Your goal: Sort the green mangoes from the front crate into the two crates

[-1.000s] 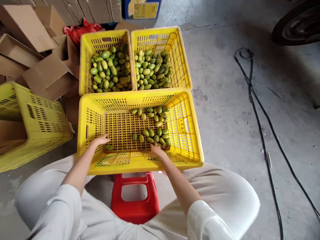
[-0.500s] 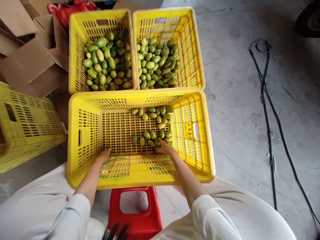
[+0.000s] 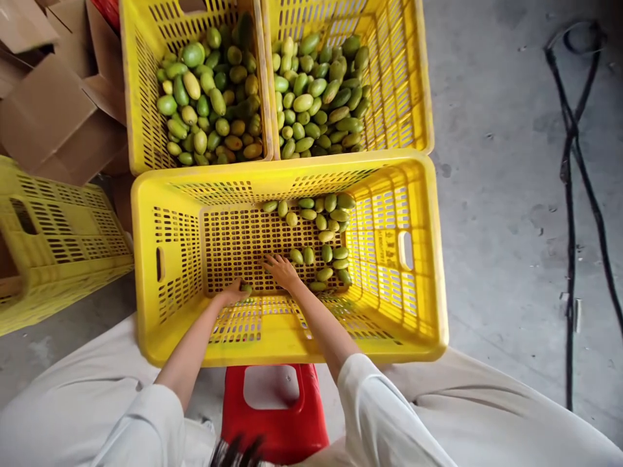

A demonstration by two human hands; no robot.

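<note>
A large yellow plastic crate [image 3: 287, 353] stands in front of me, with several small green oval fruits [image 3: 324, 274] loose on its slatted floor, mostly toward the right side. My left hand [image 3: 233, 294] is low in the crate near its front wall, fingers closed round one green oval fruit [image 3: 246, 289]. To the right of it, my right hand [image 3: 282, 271] reaches over the crate floor, palm down with fingers stretched out and apart. Whatever lies under that palm is hidden. Two more green fruits [image 3: 308, 255] lie just beyond its right side.
Behind the crate stand two yellow crates, left [image 3: 141, 130] and right [image 3: 399, 117], both holding many green and yellowish fruits. Another yellow crate [image 3: 68, 240] and cardboard boxes [image 3: 48, 117] are at left. A red stool [image 3: 277, 425] is below; a black cable [image 3: 570, 194] lies right.
My right hand has moved left from the fruits on the right toward the crate's middle. My left hand has shifted right and now holds a fruit. The view has moved closer.
</note>
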